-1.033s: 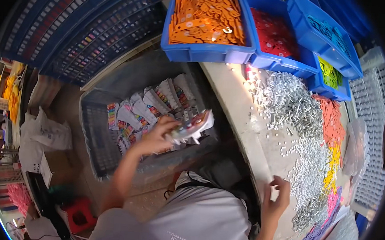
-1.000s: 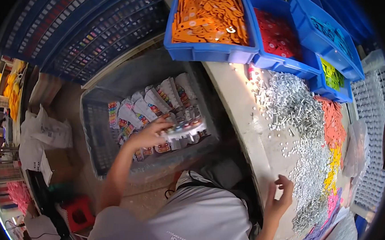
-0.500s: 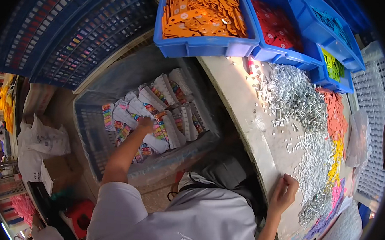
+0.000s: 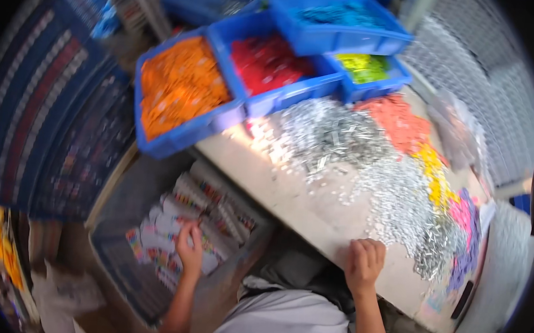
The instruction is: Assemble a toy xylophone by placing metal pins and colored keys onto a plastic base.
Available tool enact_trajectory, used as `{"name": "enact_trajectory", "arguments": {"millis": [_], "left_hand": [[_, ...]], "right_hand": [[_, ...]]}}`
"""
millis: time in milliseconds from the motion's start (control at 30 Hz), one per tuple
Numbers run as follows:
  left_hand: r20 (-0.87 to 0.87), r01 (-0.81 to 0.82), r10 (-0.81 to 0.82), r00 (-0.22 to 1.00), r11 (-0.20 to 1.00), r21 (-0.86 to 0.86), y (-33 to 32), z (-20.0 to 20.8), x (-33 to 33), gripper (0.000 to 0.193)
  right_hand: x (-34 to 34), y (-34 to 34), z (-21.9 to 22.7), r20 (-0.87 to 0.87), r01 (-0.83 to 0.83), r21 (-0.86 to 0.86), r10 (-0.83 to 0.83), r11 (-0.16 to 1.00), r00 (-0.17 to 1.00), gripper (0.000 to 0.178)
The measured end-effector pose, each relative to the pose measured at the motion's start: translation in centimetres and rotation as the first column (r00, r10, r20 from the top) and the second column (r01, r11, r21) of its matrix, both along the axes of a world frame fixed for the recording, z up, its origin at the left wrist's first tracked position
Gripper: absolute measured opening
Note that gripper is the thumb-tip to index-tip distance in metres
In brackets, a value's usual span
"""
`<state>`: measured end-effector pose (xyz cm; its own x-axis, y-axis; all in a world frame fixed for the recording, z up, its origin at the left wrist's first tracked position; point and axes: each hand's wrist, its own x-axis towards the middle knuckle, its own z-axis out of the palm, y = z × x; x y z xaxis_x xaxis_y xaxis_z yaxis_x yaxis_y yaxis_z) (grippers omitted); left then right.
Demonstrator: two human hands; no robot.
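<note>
My left hand [image 4: 189, 249] is above a plastic-lined crate [image 4: 109, 257]. Its fingers are bent and slightly apart, and nothing shows between them, though motion smears it. Inside the crate lie rows of white strips [image 4: 180, 205] with multicoloured parts along them. Over the near edge of the worktable [image 4: 301, 215] my right hand [image 4: 365, 263] has its fingers curled in; whatever they may hold is hidden. Beyond it spread small silver metal pieces [image 4: 394, 203], with silver rivet-like pins [image 4: 337, 134] farther back.
Blue bins of orange [image 4: 186, 86], red [image 4: 271, 61], blue [image 4: 342, 14] and lime pieces [image 4: 363, 68] line the table's back. Coral [image 4: 397, 123], yellow [image 4: 433, 175], pink [image 4: 460, 214] and purple [image 4: 467, 242] piles lie right. A blue slatted crate [image 4: 47, 120] stands left.
The view has swung toward the table and blurred. My left hand has lifted back from the strips, its fingers now pointing up. My right hand stays by the table edge, fingers curled.
</note>
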<state>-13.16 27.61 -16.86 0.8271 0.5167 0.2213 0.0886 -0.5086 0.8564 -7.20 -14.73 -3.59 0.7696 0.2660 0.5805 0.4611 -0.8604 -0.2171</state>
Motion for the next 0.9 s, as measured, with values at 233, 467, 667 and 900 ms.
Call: {"name": "enact_trajectory", "arguments": {"millis": [233, 467, 667, 900], "left_hand": [[0.405, 0.45, -0.662, 0.631, 0.737, 0.504, -14.4, 11.3, 9.6, 0.021], [0.366, 0.608, -0.787, 0.497, 0.617, 0.5, -21.2, 10.5, 14.1, 0.027], [0.323, 0.574, -0.698, 0.639, 0.712, 0.404, -21.8, 11.3, 15.1, 0.02], [0.278, 0.134, -0.324, 0.904, 0.833, 0.536, -12.8, 15.4, 20.3, 0.022]], "right_hand": [[-1.0, -1.6, 0.2, 0.125, 0.07, 0.103, -0.083, 0.992, 0.989, 0.028], [-1.5, -0.9, 0.1, 0.21, 0.144, 0.193, -0.184, 0.971, 0.96, 0.026], [-0.5, -1.3, 0.6, 0.209, 0.142, 0.201, -0.184, 0.969, 0.96, 0.028], [0.3, -1.5, 0.4, 0.162, 0.174, 0.342, -0.24, 0.924, 0.957, 0.021]]}}
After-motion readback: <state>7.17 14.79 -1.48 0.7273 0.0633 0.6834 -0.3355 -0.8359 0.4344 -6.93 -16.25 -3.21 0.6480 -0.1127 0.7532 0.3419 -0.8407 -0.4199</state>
